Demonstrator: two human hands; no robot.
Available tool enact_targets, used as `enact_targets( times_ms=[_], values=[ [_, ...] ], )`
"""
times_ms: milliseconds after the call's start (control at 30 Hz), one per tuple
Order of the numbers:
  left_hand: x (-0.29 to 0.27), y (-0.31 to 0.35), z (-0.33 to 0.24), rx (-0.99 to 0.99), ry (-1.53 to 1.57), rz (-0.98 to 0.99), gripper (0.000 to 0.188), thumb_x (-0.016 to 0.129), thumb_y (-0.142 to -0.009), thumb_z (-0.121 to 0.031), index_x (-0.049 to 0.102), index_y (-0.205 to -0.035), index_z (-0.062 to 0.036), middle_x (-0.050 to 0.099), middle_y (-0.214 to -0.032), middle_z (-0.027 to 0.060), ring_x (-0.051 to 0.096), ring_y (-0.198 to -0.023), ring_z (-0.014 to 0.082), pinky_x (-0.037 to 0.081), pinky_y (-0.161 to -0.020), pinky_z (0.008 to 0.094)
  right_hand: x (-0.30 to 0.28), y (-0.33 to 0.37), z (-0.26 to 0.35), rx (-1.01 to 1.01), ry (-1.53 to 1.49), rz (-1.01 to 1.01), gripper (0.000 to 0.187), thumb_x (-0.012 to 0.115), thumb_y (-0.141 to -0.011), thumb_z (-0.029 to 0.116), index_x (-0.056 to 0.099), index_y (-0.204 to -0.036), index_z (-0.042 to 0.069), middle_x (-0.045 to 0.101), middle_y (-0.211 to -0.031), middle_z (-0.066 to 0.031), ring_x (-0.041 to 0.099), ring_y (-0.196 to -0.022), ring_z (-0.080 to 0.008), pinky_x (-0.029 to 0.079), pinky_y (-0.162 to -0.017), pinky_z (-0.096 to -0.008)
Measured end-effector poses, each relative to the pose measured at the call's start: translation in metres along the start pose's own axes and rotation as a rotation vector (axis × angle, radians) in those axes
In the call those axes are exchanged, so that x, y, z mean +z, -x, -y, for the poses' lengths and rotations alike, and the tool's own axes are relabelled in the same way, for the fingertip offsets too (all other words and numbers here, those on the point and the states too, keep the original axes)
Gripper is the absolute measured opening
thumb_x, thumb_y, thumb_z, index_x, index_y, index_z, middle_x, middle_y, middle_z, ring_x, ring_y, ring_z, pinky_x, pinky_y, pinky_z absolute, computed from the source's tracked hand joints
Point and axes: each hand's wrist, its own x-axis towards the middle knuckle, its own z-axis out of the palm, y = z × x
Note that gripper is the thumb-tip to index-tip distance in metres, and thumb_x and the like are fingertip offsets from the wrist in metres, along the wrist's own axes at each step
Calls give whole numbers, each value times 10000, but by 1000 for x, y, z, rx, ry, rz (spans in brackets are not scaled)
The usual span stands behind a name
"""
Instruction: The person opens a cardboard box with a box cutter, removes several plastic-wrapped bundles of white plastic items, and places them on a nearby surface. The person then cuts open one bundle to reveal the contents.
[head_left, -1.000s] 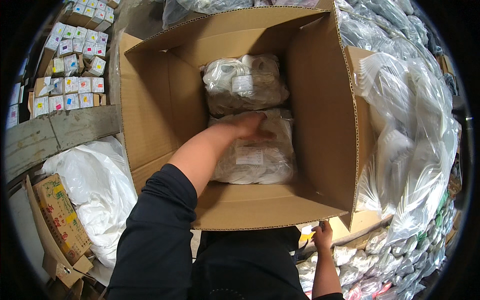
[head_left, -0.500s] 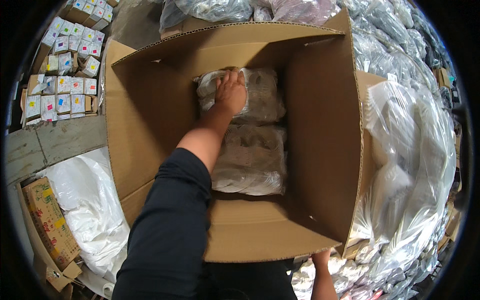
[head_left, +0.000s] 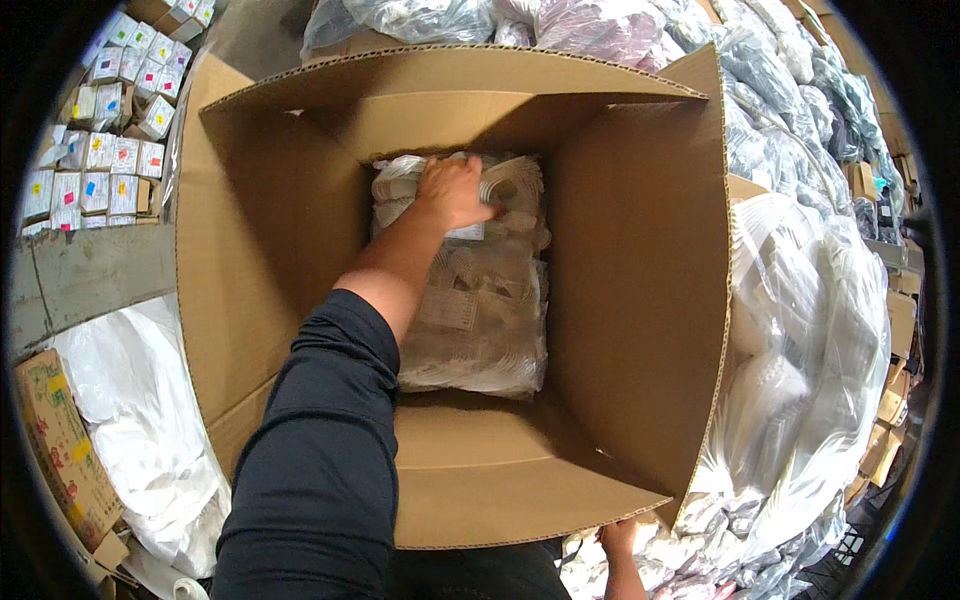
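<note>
A large open cardboard box (head_left: pixel 640 270) fills the middle of the view. Inside at its bottom lie two clear plastic-wrapped packs of pale, ribbed, stacked pieces, one far and one near, pressed close together. My left hand (head_left: pixel 455 192) reaches down on the far pack (head_left: pixel 515 195), fingers bent over its top and thumb apart, and a white label shows beside the wrist. The near pack (head_left: pixel 475 335) lies partly beside my forearm. My right hand (head_left: pixel 619 540) is at the near right rim of the box, gripping the flap edge; some of its fingers are hidden.
A big clear bag of white ribbed pieces (head_left: pixel 790 370) stands against the box's right side. Plastic-bagged goods (head_left: pixel 590 30) pile up behind and to the right. At left are small labelled cartons (head_left: pixel 95 185), a white plastic sheet (head_left: pixel 140 390) and a printed carton (head_left: pixel 65 450).
The far pack has come nearer, and the gap between the two packs has closed. The box and surroundings sit further left in view. My left hand stays on the far pack.
</note>
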Motion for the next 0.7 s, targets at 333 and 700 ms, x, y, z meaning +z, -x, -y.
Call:
enact_targets(
  times_ms=[333,700],
  values=[
    [-23,56,-26,53,-13,126,633,805,-715,-387,470,-1129,-44,690,-1076,188,666,-1016,342,468,-897,482,9,0,-11,-142,-180,39,146,513,-863,16,561,-994,-24,634,-668,-129,558,-432,-167,451,-370,-301],
    [20,162,-55,163,-132,-323,181,588,-804,-106,554,-977,-63,650,-844,125,693,-718,288,527,-627,471,31,0,2,-234,-171,74,122,490,-850,5,547,-954,-23,654,-712,-142,545,-416,-153,458,-340,-302]
  ],
)
